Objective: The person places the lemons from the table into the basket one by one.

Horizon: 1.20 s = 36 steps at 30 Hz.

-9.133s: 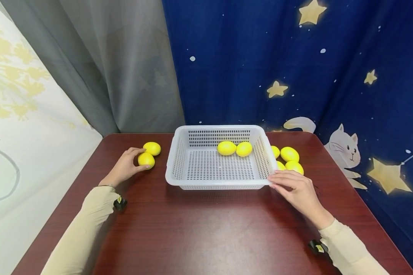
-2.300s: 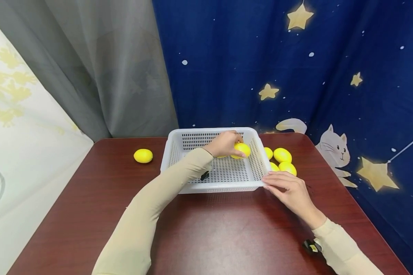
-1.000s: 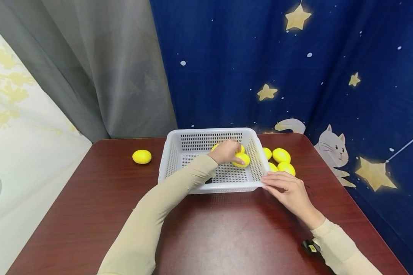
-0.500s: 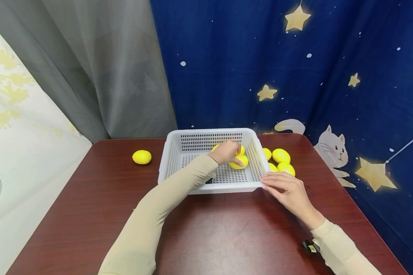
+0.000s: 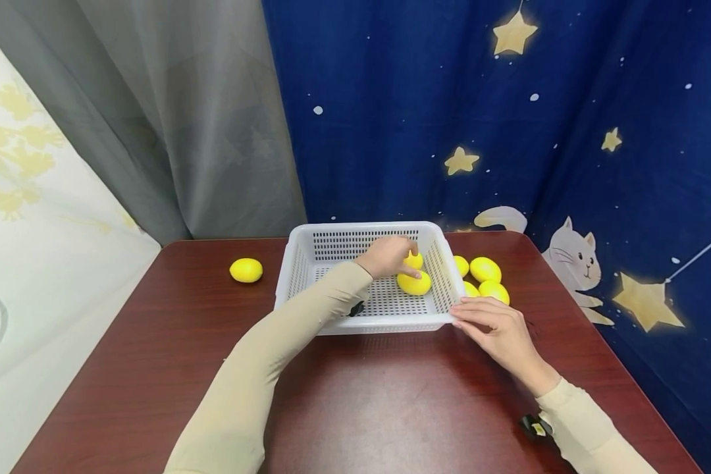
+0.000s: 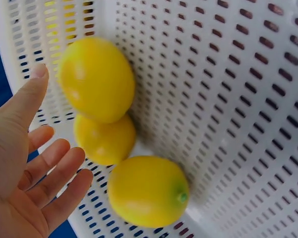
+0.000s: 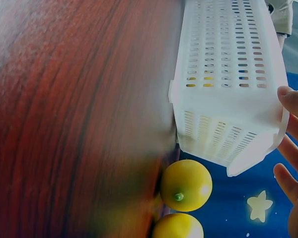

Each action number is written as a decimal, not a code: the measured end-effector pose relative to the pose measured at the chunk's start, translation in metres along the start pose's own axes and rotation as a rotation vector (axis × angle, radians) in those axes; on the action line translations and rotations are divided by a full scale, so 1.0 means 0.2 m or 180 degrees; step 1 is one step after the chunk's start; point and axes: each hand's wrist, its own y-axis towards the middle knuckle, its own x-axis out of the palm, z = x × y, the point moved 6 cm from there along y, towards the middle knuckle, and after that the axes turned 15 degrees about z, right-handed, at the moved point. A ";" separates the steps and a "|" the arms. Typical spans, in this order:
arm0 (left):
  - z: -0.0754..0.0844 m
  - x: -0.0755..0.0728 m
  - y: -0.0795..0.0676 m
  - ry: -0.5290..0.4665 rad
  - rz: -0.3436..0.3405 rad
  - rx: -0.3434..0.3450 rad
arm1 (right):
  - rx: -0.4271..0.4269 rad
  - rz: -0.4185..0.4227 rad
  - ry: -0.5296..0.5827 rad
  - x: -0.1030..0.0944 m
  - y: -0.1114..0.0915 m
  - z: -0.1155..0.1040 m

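Observation:
A white perforated plastic basket (image 5: 403, 321) stands on the table. Over its right half my left hand (image 5: 388, 255) has its fingers spread, holding nothing. In the left wrist view, three lemons lie inside: one lemon (image 6: 97, 79) by the thumb, another lemon (image 6: 105, 141) touching it, and a third lemon (image 6: 148, 191) with a green tip. The left hand (image 6: 35, 171) shows a gap between its fingers and them. The head view hides the third lemon behind that hand. My right hand (image 5: 500, 329) holds the basket's near right corner, thumb and fingers at its rim.
One lemon (image 5: 246, 270) lies alone on the table's left side. Several lemons, among them a lemon (image 5: 486, 269), cluster against the basket's right side. Behind the dark red table (image 5: 379, 395) hang a grey curtain (image 5: 231, 118) and a blue starry curtain (image 5: 379, 131).
A lemon from the left side of the table was carried into the basket by my left hand, set down and let go. The right hand stays at the basket's corner.

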 end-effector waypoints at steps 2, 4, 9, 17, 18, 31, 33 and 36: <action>0.00 -0.03 0.00 -0.0031 0.0050 0.0046 | -0.0009 0.0009 0.0005 0.00 0.00 0.00; -0.01 -0.05 0.00 -0.0081 0.0080 0.0080 | -0.0021 0.0018 0.0009 0.00 0.00 -0.01; 0.00 -0.12 -0.03 -0.0002 0.0020 0.0173 | 0.0008 0.0006 -0.0007 0.00 0.01 -0.01; -0.05 -0.28 -0.14 0.0211 0.0001 0.0266 | -0.0043 0.0038 -0.0011 0.00 0.01 -0.02; -0.07 -0.30 -0.15 0.0238 0.0040 0.0259 | -0.0060 0.0049 -0.0001 0.00 0.01 -0.02; -0.54 -0.75 -0.47 0.0176 0.0951 -0.0075 | -0.0048 0.0069 0.0041 0.00 0.01 -0.01; -0.63 -0.79 -0.54 0.0137 0.0987 -0.0249 | -0.0075 0.0089 0.0045 0.00 0.01 -0.01; -0.76 -0.81 -0.64 0.0096 0.1021 -0.0487 | -0.0118 0.0120 0.0071 0.01 0.01 0.00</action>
